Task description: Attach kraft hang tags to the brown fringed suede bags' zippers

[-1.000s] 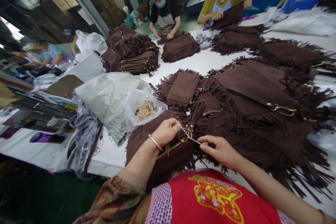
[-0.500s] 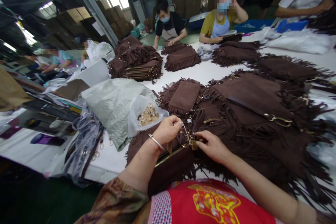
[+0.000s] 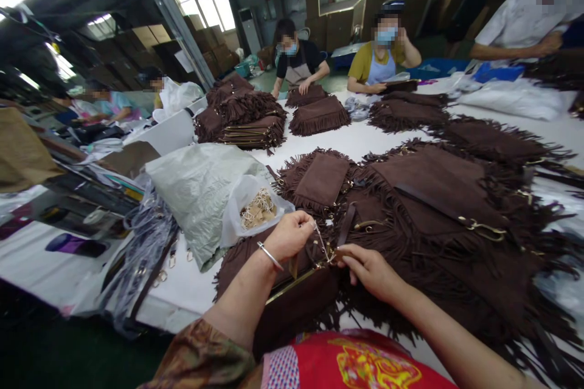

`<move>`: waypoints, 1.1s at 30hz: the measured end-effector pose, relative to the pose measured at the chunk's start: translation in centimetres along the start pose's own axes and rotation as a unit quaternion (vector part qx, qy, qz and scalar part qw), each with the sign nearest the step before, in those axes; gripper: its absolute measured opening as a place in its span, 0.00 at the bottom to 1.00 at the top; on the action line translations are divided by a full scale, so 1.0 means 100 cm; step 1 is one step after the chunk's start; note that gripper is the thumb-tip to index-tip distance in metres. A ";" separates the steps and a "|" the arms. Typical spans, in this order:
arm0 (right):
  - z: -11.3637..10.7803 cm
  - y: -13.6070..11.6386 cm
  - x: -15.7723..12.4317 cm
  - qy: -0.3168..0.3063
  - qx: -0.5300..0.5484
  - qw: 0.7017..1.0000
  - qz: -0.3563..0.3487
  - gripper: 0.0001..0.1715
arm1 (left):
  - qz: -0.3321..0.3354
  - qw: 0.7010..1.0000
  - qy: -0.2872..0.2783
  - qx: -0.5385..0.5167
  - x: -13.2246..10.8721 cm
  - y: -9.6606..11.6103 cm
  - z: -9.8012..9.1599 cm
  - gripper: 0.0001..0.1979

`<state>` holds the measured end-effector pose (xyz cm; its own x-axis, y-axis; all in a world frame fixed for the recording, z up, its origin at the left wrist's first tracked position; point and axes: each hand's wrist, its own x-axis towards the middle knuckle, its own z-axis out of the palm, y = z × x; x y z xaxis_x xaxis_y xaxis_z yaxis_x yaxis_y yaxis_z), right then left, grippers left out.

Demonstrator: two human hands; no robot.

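Observation:
My left hand (image 3: pixel 292 237), with a bangle at the wrist, is closed and pinches a white string (image 3: pixel 320 237). The string runs taut down to the gold hardware at the zip end of a dark brown fringed bag (image 3: pixel 296 304) lying in front of me. My right hand (image 3: pixel 371 270) is closed beside that hardware, thumb and finger on what looks like a small tan tag (image 3: pixel 338 254), partly hidden by the fingers. Another tan tag (image 3: pixel 293 265) hangs below my left hand, over the bag's gold zip (image 3: pixel 292 285).
A white plastic bag (image 3: pixel 232 206) holds tan tags with white strings, beside a larger pale plastic bag (image 3: pixel 196 188). More brown fringed bags (image 3: pixel 438 194) lie to the right; a stack (image 3: pixel 253 121) stands farther back. Wrapped straps (image 3: pixel 150 243) lie left. Several co-workers sit around.
The view has tilted slightly up. Both hands stay at the zip end with the string taut between them; my right fingers have closed more over the small tan piece.

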<state>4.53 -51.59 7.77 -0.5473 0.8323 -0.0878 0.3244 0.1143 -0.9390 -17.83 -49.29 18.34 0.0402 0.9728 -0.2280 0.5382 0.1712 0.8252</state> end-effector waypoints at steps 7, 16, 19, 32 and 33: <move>-0.005 -0.031 0.026 0.054 -0.060 0.995 -0.056 0.17 | 0.022 1.000 -0.010 -0.004 0.002 0.006 0.005 0.09; 0.002 -0.051 0.050 0.046 -0.083 0.992 -0.085 0.12 | 0.021 1.000 0.002 0.005 0.007 0.008 0.005 0.10; 0.005 -0.045 0.049 0.087 -0.062 0.993 -0.050 0.11 | 0.011 0.998 0.048 0.044 0.008 -0.002 0.007 0.13; 0.026 -0.010 0.060 0.150 -0.084 0.985 0.005 0.10 | -0.024 0.999 -0.024 0.034 0.018 -0.031 0.046 0.11; 0.026 -0.010 0.060 0.158 -0.087 0.984 0.007 0.11 | -0.034 0.999 -0.008 0.026 0.019 -0.031 0.046 0.09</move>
<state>-1.04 -48.13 7.34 -0.2846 0.9581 0.0328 0.4717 0.1698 -0.8653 -15.59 -48.67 12.94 0.0163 0.9564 -0.2915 0.5826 0.2279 0.7802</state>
